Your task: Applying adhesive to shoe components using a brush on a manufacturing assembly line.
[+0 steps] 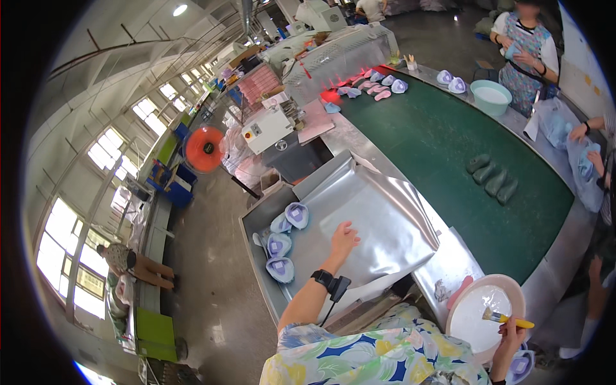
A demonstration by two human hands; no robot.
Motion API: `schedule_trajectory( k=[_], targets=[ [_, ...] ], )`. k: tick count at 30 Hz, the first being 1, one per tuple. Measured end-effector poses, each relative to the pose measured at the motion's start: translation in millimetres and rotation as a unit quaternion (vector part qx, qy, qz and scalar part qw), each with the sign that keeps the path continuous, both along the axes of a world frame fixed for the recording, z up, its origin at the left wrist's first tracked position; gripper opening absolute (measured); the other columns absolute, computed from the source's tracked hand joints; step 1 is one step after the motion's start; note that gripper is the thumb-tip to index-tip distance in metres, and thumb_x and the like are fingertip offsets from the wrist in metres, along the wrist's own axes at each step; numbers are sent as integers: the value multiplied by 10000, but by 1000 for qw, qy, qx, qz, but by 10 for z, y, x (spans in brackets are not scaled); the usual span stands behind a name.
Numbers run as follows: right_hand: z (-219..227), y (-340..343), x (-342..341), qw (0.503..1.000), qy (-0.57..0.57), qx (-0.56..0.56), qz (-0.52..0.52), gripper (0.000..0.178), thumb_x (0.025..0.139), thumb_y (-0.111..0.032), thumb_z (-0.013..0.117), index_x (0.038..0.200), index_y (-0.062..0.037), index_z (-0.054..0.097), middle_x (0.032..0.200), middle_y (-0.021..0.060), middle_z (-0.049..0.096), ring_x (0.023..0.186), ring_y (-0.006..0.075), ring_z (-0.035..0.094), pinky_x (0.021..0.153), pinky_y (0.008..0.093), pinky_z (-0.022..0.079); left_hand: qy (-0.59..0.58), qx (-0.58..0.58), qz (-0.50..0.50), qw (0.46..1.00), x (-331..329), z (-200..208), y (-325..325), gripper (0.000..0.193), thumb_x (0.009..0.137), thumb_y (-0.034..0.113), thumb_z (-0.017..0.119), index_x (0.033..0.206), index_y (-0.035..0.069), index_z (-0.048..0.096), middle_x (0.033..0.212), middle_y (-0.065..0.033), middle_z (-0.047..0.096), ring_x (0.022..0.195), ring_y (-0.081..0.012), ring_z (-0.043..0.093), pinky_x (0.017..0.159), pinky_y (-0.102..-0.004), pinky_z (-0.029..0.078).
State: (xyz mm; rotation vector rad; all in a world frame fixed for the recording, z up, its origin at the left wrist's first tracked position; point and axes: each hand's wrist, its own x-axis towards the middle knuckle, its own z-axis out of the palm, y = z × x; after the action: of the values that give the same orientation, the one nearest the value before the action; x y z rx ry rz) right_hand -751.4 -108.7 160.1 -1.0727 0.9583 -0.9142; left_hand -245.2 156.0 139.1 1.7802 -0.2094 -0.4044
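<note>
My left hand point(345, 237) hangs over a silver-lined metal tray point(378, 192), its fingers apart and nothing in them. At the tray's left end lie several light blue shoe uppers with purple linings, among them one shoe upper point(280, 269) nearest me. In my right hand point(510, 333) is a paintbrush point(507, 318) with a yellow handle. Its bristles point into a pale pink basin point(517, 292) of white liquid. A pink, sole-shaped piece point(459, 290) rests beside the basin. Partly hidden below my right hand is another purple-lined shoe upper point(521, 366).
A green conveyor belt point(417, 138) runs beyond the tray, carrying dark shoe-shaped forms point(491, 174) and pink and blue pieces under red light. Across it, a person point(529, 58) handles a blue piece near a light green basin point(491, 96). Another person's hand point(579, 132) touches a plastic bag.
</note>
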Motion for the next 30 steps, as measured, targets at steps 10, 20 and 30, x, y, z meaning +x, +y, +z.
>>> schedule_trajectory(
  k=[10,20,30],
  targets=[
    [-55,536,21,997,-30,29,-63,156,968,-187,596,1026,-48,556,779,-20,527,661,44,479,602,182,385,-280,538,205,769,338,11,1813,779,783,199,640,1454,64,269,1423,-230,336,1305,-402,320,1060,-508,274],
    [-113,2271,1547,995,-32,-61,69,212,999,-201,538,1138,-41,555,856,-2,537,679,68,486,625,225,407,-369,458,105,802,680,531,4126,630,830,234,662,1389,110,400,1378,-209,405,1296,-394,366,1059,-495,315],
    [337,4817,4092,984,-87,-65,143,233,966,-201,595,1139,-47,576,875,42,618,738,95,556,705,245,452,-8,302,144,942,40,-226,7855,332,917,228,613,1166,9,611,996,-173,681,944,-280,660,838,-375,519]
  ],
)
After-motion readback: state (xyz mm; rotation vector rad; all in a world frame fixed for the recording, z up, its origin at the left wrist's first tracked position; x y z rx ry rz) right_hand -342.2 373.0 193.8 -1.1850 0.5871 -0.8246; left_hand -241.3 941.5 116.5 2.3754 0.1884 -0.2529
